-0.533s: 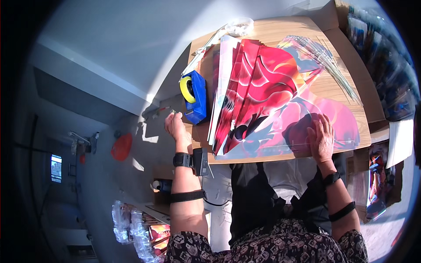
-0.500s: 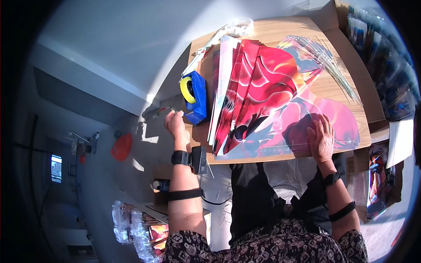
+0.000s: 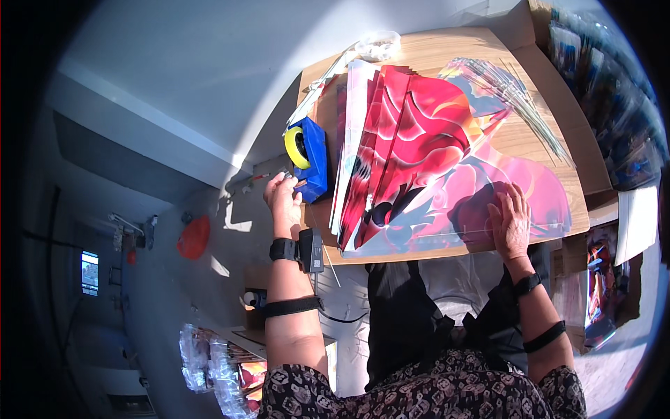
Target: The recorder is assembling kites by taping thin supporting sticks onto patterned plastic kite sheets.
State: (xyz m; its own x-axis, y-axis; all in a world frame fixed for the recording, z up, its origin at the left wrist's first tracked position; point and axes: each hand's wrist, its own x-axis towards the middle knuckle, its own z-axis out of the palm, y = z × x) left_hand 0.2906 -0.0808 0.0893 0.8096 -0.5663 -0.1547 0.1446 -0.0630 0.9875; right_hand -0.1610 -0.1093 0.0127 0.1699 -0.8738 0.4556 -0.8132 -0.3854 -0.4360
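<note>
A blue tape dispenser [image 3: 317, 157] with a yellow roll of tape [image 3: 296, 147] stands at the table's left edge. My left hand [image 3: 284, 199] is at its near, cutting end, fingers curled and pinched together; whatever lies between the fingertips is too small to make out. Flat on a thin printed plastic sheet [image 3: 537, 181] in pink and grey rests my right hand [image 3: 511, 220], fingers stretched out. Left of that hand, a stack of folded red printed sheets [image 3: 419, 126] lies partly over the pink sheet.
Thin sticks [image 3: 520, 98] lie in a bundle at the far right of the wooden table [image 3: 481, 42]. A clear round tub [image 3: 379, 46] and white strips [image 3: 314, 94] are at the far left. Bagged goods in a cardboard box [image 3: 590, 133] stand beyond the right edge.
My left hand has shifted slightly right and closer to the dispenser's cutting end, its fingers now against it. My right hand has stayed flat on the sheet.
</note>
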